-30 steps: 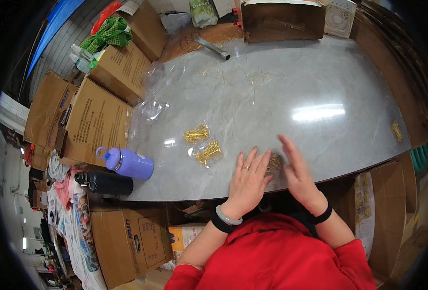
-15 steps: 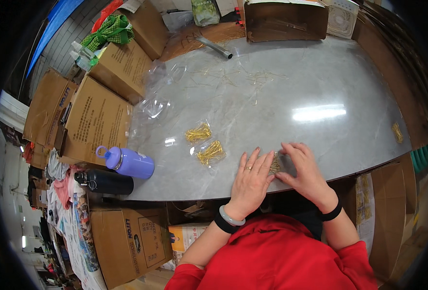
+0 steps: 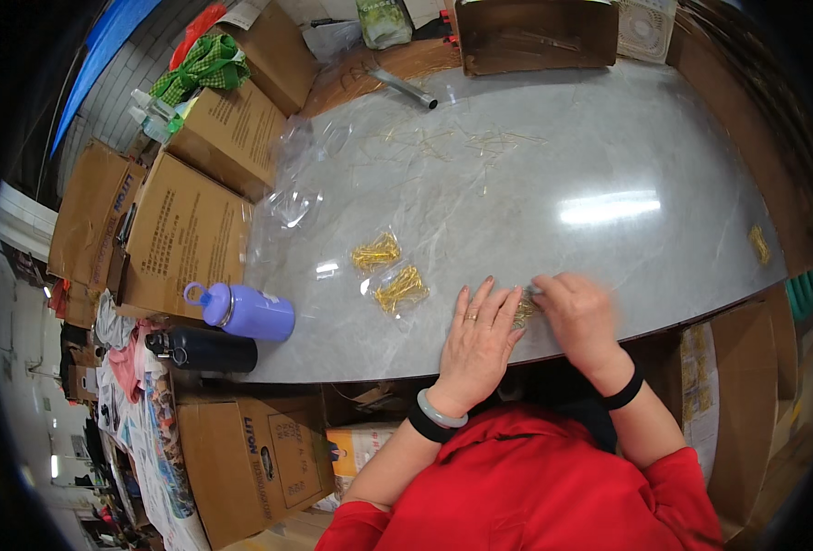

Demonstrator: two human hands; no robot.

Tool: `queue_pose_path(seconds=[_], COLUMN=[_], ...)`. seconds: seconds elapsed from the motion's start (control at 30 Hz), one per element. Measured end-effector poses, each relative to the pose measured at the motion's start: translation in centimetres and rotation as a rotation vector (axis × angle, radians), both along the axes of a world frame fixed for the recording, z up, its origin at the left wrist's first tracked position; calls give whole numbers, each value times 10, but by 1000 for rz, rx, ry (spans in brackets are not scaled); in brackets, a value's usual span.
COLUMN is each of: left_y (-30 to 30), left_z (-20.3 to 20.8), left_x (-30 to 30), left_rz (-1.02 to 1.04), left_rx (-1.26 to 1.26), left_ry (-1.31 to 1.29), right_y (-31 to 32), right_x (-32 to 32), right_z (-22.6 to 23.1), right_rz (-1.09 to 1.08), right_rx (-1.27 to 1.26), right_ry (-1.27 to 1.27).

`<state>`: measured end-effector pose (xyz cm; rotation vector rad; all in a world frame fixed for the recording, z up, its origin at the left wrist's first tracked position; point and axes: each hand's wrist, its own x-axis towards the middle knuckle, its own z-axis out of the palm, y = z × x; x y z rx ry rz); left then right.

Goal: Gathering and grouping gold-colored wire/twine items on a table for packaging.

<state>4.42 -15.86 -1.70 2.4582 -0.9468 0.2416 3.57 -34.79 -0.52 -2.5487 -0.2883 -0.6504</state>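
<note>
Gold pin bundle (image 3: 523,310): lying on bench (image 3: 609,147) near edge, between your hands. Left hand (image 3: 476,338) pressing flat, fingers spread. Right hand (image 3: 578,314) curling over bundle's right end, nearer; grip hidden, cannot tell.

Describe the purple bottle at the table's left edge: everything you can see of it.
The purple bottle lies on its side on the grey table, near the left edge, its cap end pointing left. It looks like smooth lavender plastic or coated metal, with a rounded lid bearing a loop handle. A black bottle lies just below it, close alongside; contact cannot be judged. A cardboard box sits just above it. Neither hand is near it.
</note>
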Motion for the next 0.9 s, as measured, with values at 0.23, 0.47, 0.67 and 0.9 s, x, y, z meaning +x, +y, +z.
queue_pose_path(seconds=[0.23,0.47,0.67,0.9], left_y=[1,23,55,48], left_z=[-2,-4,17,28], left_x=[-3,0,-21,-26], left_rz=[39,88,180,279], left_rx=[-63,-672,-375,-29], left_ry=[17,332,222,143], right_y=[7,14,22,27], right_x=[-13,-5,-6,-7], right_z=[4,8,-2,-1], right_rz=[104,386,319,231], right_rx=[468,34,28,37], right_ry=[216,126,100,39])
